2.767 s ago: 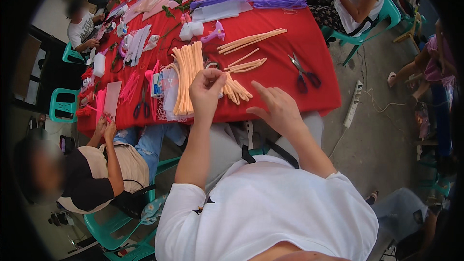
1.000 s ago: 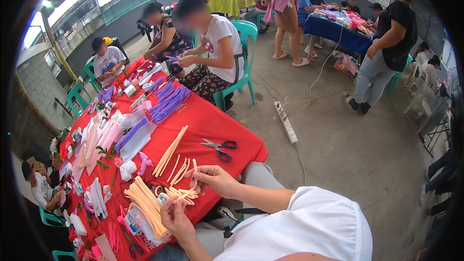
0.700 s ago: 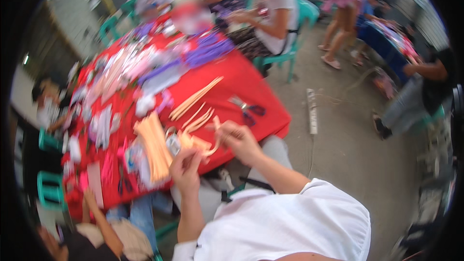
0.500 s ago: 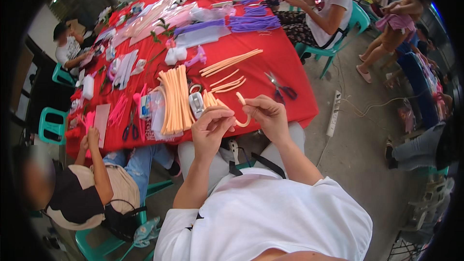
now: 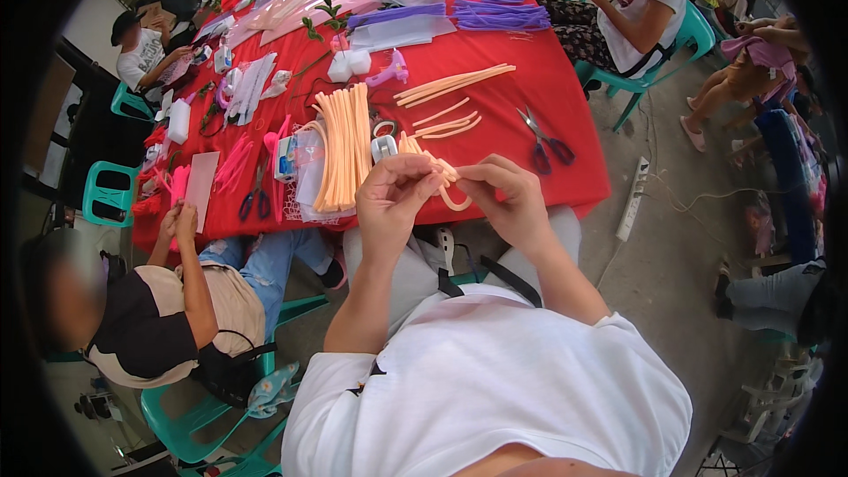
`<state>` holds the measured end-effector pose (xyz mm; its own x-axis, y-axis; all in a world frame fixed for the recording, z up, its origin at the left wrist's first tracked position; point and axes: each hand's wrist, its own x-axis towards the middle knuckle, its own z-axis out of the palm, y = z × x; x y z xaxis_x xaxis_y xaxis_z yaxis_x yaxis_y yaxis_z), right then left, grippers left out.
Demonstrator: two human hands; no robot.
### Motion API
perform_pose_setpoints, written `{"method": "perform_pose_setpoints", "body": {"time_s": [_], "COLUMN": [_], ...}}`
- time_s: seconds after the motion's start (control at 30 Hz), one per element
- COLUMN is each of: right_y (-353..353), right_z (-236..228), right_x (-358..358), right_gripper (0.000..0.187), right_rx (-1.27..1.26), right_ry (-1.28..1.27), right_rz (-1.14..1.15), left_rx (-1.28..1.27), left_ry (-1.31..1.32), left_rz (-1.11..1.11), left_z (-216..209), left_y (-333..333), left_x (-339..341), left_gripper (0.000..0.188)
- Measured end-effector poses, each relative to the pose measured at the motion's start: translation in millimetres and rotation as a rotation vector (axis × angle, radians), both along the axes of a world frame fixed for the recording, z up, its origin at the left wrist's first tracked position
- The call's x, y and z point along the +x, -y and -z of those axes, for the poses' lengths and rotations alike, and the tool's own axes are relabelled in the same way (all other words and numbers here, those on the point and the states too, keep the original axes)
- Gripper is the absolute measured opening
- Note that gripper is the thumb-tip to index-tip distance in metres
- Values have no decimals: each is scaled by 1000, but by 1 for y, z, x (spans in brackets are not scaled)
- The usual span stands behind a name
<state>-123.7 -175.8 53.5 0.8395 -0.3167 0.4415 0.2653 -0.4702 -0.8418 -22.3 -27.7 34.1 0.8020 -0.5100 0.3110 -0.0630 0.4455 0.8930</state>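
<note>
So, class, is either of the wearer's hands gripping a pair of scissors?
No: the left hand and right hand pinch a bent peach strip, and the open scissors nearby lie on the red tablecloth.

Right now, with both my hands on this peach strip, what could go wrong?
The peach strip bends in a loop between your left hand and right hand, pinched at the fingertips, so it might slip or kink. The bundle of peach strips lies near the front edge of the red table, close to your left hand; a careless sweep could scatter it. If you stand, the power strip on the floor to your right might catch a foot.
</note>
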Motion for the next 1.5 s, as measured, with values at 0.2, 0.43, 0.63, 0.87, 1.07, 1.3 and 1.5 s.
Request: {"method": "perform_pose_setpoints", "body": {"time_s": [0.2, 0.43, 0.63, 0.87, 1.07, 1.3, 1.5], "right_y": [0, -1, -1, -1, -3, -8, -8], "right_z": [0, -3, -1, -1, 2, 8, 11], "right_x": [1, 1, 1, 0, 1, 0, 1], "right_gripper": [16, 16, 16, 16, 17, 34, 27], "right_rx": [-17, -29, -12, -32, -60, -341, -310], "right_ry": [-7, -5, 7, 12, -4, 41, -4], "right_rz": [-28, -48, -46, -52, -38, 82, 76], "left_rx": [-6, 12, 1, 1, -20, -61, -61], "left_ry": [9, 16, -6, -17, -39, -14, -2], "left_rz": [20, 30, 37, 52, 38, -56, -90], "left_z": [-9, -10, -9, -8, -5, -2, 0], "left_y": [-1, -3, -4, -2, -1, 0, 0], "left_x": [2, 3, 2, 2, 3, 6, 5], "left_gripper": [26, 28, 28, 24, 21, 22, 23]}}
